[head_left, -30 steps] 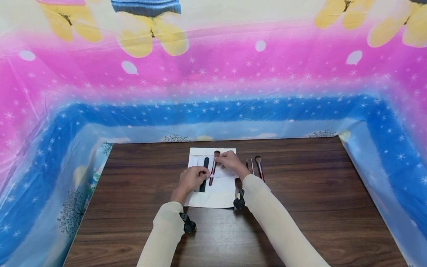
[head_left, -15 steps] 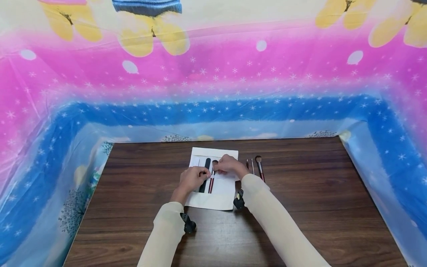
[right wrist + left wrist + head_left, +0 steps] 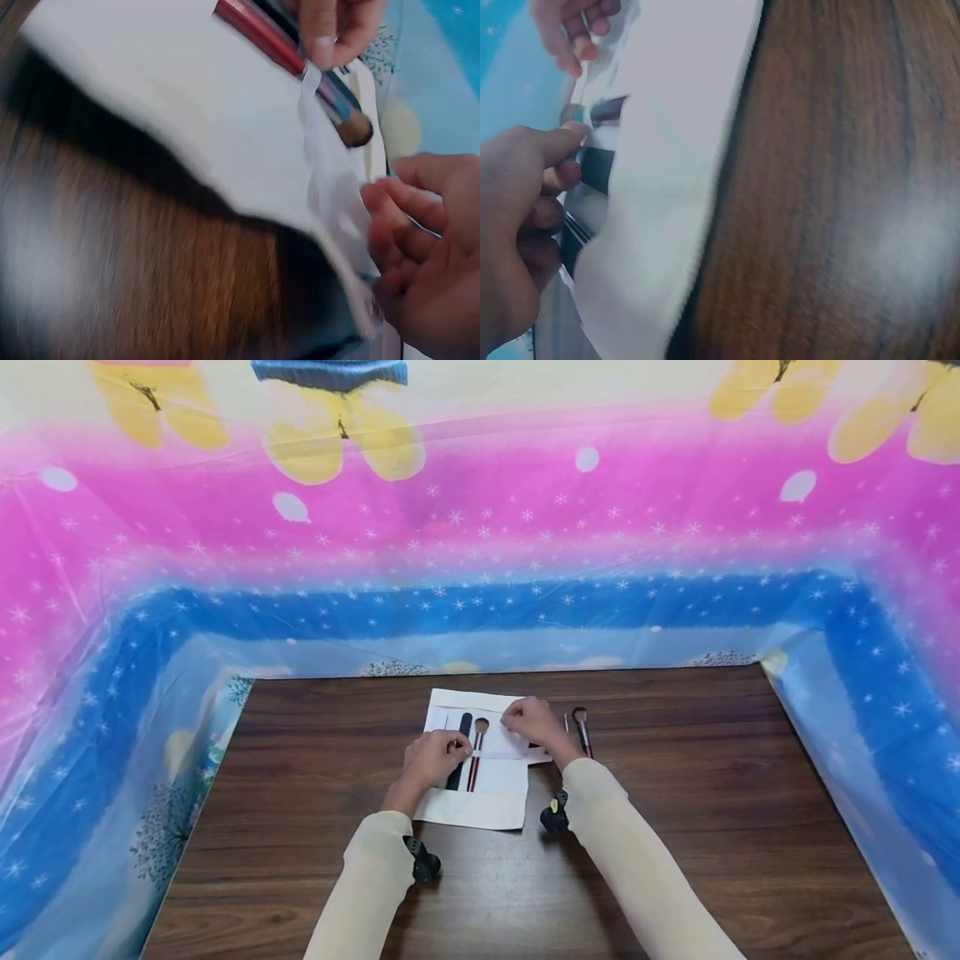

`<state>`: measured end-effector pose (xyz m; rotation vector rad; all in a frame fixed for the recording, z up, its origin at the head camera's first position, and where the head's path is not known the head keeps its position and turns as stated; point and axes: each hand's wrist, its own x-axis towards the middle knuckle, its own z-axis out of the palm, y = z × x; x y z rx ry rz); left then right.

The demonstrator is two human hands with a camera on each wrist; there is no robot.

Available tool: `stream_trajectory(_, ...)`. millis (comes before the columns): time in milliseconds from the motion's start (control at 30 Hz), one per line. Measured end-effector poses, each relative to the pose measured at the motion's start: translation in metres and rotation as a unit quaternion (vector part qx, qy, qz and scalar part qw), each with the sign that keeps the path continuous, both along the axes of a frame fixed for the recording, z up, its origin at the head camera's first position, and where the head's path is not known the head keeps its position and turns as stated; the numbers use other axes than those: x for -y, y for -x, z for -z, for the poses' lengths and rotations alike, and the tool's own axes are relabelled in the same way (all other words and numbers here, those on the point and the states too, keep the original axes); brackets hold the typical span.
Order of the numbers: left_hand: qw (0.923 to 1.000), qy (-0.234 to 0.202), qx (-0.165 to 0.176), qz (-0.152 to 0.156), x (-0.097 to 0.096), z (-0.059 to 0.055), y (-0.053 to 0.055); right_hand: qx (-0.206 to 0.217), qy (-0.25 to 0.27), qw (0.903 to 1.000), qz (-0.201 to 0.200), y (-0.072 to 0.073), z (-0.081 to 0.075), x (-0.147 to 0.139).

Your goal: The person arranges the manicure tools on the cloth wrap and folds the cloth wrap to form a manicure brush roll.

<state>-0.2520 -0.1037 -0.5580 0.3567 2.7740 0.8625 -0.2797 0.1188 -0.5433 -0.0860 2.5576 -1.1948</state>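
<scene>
A brown wood-grain surface (image 3: 697, 793) fills the lower part of the head view, with a creased printed cloth (image 3: 525, 606) in pink and blue rising toward twelve o'clock. Near the middle a white case (image 3: 498, 806) lies unfolded, presumably so its inside can be reached. In it lies a brush (image 3: 479, 739) with a fluffy, rounded head and slim red handle; at its nine o'clock sits a flat black tool (image 3: 465, 725) with a rounded end. The left hand (image 3: 433, 757) is at the case's nine o'clock, the right hand (image 3: 534, 723) over its two o'clock. A second brush (image 3: 582, 727) rests on the wood toward three o'clock, its head pointing to twelve. In the left wrist view, the left thumb and index finger meet in a narrow pinch; the case's folded edge looks smooth and soft, and the handles run up to it, perhaps tucked under to stay parallel. In the right wrist view, a narrow white strap (image 3: 310, 90) crosses the red handle and the left fingers pinch it, likely steadying it around the brush. The right fingers hang loosely curled, apparently holding nothing, beside a thin, translucent-looking flap (image 3: 341, 202); blur hides whether they touch it.
</scene>
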Motion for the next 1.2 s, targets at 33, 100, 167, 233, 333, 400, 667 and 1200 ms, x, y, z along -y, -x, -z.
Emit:
stream_trajectory(33,1.0000,-0.002,-0.001,0.000,-0.001,-0.002,0.000,-0.009,-0.010,0.9999,0.003,0.000,0.001,-0.003)
stream_trajectory(100,1.0000,-0.006,-0.005,0.004,-0.004,-0.005,0.000,-0.019,-0.035,0.9992,0.003,0.001,0.005,-0.006)
stream_trajectory(167,0.9998,-0.006,-0.011,0.018,-0.008,-0.009,-0.001,-0.021,-0.054,0.9983,-0.004,0.002,0.010,-0.009)
stream_trajectory(233,0.9991,-0.001,-0.017,0.039,-0.013,-0.012,0.000,-0.022,-0.064,0.9977,-0.010,0.003,0.015,-0.012)
stream_trajectory(333,0.9975,0.013,-0.012,0.069,-0.021,-0.013,0.000,-0.026,-0.055,0.9980,-0.019,0.003,0.019,-0.016)
stream_trajectory(400,0.9967,0.023,0.002,0.078,-0.025,-0.011,0.000,-0.034,-0.040,0.9984,-0.023,0.002,0.020,-0.020)
stream_trajectory(667,0.9972,0.016,0.015,0.072,-0.027,0.001,0.000,-0.067,0.026,0.9969,0.032,-0.008,0.003,-0.054)
stream_trajectory(1200,0.9972,-0.068,0.030,-0.006,-0.029,0.007,-0.004,-0.054,-0.024,0.9907,0.123,-0.028,0.002,-0.123)
